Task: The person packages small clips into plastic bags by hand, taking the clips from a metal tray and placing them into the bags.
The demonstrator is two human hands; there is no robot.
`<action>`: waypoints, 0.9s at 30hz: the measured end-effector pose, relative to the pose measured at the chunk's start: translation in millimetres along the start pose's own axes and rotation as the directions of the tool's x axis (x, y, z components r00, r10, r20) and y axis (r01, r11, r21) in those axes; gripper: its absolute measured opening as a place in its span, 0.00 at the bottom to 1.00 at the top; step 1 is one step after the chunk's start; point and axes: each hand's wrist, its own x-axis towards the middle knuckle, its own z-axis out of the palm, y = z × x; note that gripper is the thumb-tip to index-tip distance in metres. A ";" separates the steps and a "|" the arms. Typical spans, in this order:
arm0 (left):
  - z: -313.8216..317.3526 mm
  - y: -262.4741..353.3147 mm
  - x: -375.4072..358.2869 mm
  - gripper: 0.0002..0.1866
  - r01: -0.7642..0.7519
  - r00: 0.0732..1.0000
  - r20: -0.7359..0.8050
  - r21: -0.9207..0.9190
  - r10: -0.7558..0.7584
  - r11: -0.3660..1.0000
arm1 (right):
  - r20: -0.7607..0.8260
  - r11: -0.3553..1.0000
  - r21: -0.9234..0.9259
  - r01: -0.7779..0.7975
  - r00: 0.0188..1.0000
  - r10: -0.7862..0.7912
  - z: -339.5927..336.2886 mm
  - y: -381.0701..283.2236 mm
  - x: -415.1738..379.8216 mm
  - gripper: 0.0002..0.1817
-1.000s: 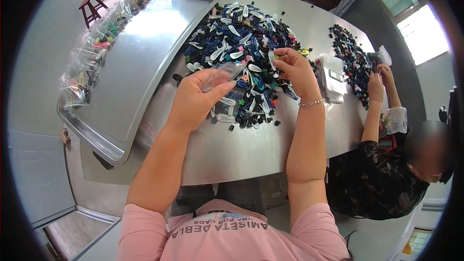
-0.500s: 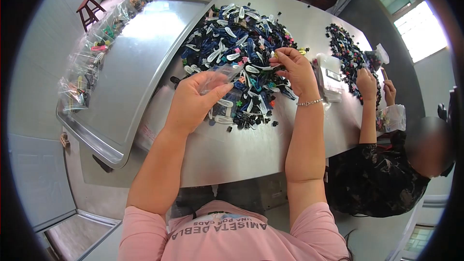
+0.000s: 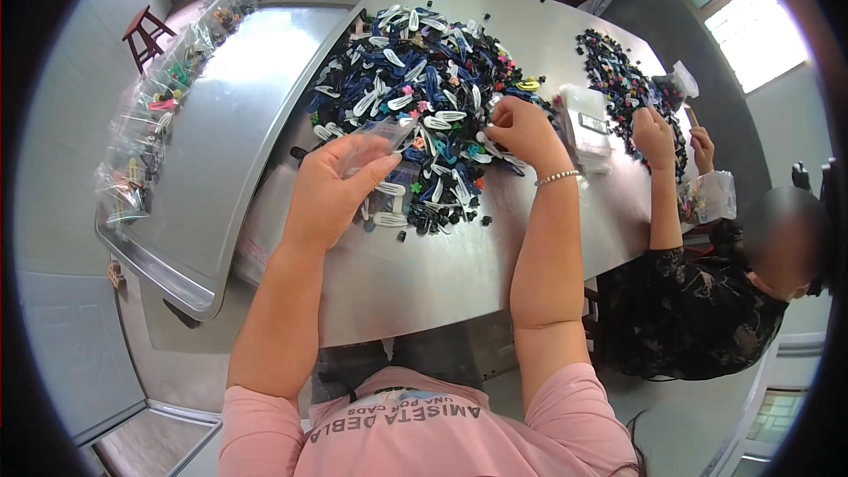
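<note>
A large pile of hair clips [image 3: 424, 79], white, navy, black and coloured, lies on the metal table [image 3: 406, 291]. At the pile's near left edge my left hand [image 3: 325, 185] is closed on a clear plastic bag [image 3: 382, 131], its thumb and fingers pinching it. My right hand [image 3: 528, 134] is over the right side of the pile, fingertips bent together at the clips; what they hold, if anything, is too small to make out.
A metal tray [image 3: 216, 177] with filled clear bags [image 3: 124, 181] along its far left side stands on the left. Right of the pile lies a stack of clear bags [image 3: 585, 128]. A co-worker [image 3: 689, 309] handles a second clip pile [image 3: 609, 71] at the right.
The whole view has shifted slightly. My right hand has turned palm-down over the pile, and the small yellow item at its fingertips no longer shows there. My left hand keeps the bag.
</note>
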 end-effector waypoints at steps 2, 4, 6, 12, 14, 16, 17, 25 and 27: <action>0.1 -1.8 1.0 0.15 0.000 1.000 0.000 0.004 0.000 1.000 | -0.007 0.993 0.089 0.072 0.997 -0.072 3.6 -12.6 -3.6 0.17; 0.3 -2.2 1.2 0.14 -0.002 1.000 -0.002 0.008 0.002 1.000 | -0.007 0.991 0.112 0.073 0.997 -0.072 8.9 -18.2 -3.0 0.18; 0.7 -2.2 0.5 0.14 -0.009 1.000 -0.008 0.006 0.009 1.000 | 0.038 0.981 0.186 -0.050 0.998 0.044 12.2 -24.4 -1.3 0.21; 2.6 -3.7 0.5 0.14 -0.015 1.000 -0.008 -0.029 0.015 0.999 | -0.176 0.961 0.243 0.131 0.980 -0.089 30.6 -41.8 4.5 0.26; 3.0 -2.3 0.3 0.14 -0.010 1.000 -0.010 -0.015 0.010 1.000 | -0.223 0.953 0.258 0.156 0.970 -0.098 35.5 -44.3 3.4 0.24; 3.5 -1.3 0.1 0.15 -0.006 1.000 -0.010 -0.001 0.006 1.000 | -0.164 0.957 0.263 0.126 0.983 -0.084 33.3 -41.5 4.5 0.22; 3.5 -0.9 -0.3 0.14 -0.002 1.000 -0.009 0.006 0.002 1.000 | -0.164 0.956 0.265 0.125 0.983 -0.083 31.7 -40.0 4.9 0.22; 1.6 -0.3 0.4 0.17 -0.001 1.000 0.001 0.030 0.001 1.000 | 0.227 0.337 0.907 -0.252 0.968 0.111 7.4 -38.3 3.7 0.09; 1.6 2.5 -0.7 0.17 0.007 1.000 0.000 0.034 -0.007 0.999 | 0.271 0.267 0.920 -0.288 0.958 0.099 6.8 -39.4 4.9 0.13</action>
